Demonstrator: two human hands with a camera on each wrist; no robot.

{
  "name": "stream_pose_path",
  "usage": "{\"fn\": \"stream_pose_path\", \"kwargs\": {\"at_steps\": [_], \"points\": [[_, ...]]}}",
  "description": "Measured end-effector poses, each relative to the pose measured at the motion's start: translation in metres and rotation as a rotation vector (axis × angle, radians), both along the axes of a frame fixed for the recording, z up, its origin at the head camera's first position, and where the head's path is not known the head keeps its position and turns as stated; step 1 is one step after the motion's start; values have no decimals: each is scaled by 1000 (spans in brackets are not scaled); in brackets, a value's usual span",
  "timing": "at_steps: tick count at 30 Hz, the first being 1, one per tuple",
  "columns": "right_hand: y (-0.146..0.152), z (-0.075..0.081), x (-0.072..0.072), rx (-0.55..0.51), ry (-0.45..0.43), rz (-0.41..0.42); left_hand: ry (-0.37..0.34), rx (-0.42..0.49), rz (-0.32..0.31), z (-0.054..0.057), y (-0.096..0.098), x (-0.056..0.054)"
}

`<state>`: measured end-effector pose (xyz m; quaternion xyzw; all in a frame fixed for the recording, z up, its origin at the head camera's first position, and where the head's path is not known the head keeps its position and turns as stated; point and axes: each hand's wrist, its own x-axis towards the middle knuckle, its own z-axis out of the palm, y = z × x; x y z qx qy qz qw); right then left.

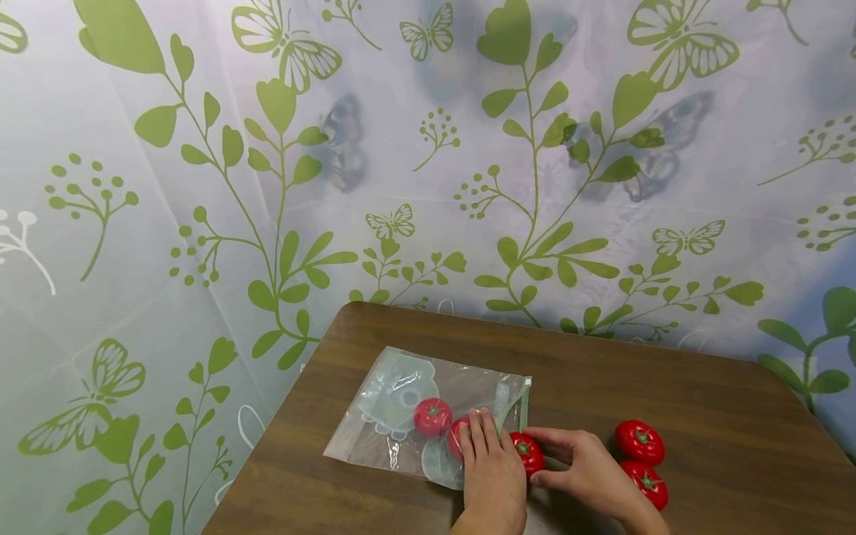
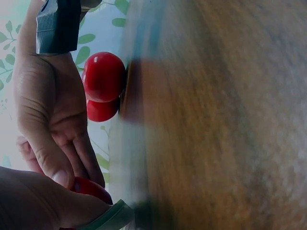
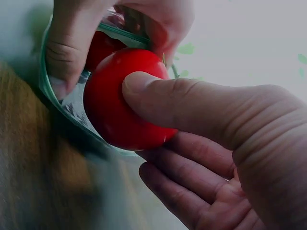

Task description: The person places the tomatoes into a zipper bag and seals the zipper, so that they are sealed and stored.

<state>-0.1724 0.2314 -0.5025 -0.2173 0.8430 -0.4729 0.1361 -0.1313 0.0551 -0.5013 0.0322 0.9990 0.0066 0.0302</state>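
A clear zip bag [image 1: 361,438] with a green-edged mouth lies flat, its mouth facing right. Inside it are a red tomato [image 1: 432,417] and a second tomato [image 1: 456,438], partly under my left hand [image 1: 493,472]. That hand holds the bag at its mouth; in the right wrist view its thumb [image 3: 64,60] hooks at the green rim [image 3: 72,122], keeping the mouth apart. My right hand [image 1: 588,468] grips another tomato [image 3: 127,103] between thumb and fingers, right at the bag's mouth. Its glossy side partly enters the opening.
Two more tomatoes, one farther back [image 1: 640,442] and one nearer [image 1: 646,484], sit right of my right hand on the brown wooden table [image 1: 735,423]. Behind the table hangs a curtain [image 1: 428,171] printed with green leaves and butterflies.
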Motion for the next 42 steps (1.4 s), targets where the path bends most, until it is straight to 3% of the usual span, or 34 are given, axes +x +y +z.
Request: {"fn": "stream_pose_path", "kwargs": {"at_steps": [11,18,27,42], "points": [[-15,-7,0,63,46,2,15,12,-3,1,0,2],[-18,-9,0,37,31,-3,27,10,3,0,0,2],[-23,-13,1,40,57,-19,-7,26,6,0,0,-1],[-36,-18,-1,70,94,-50,63,23,-12,1,-3,2]]}}
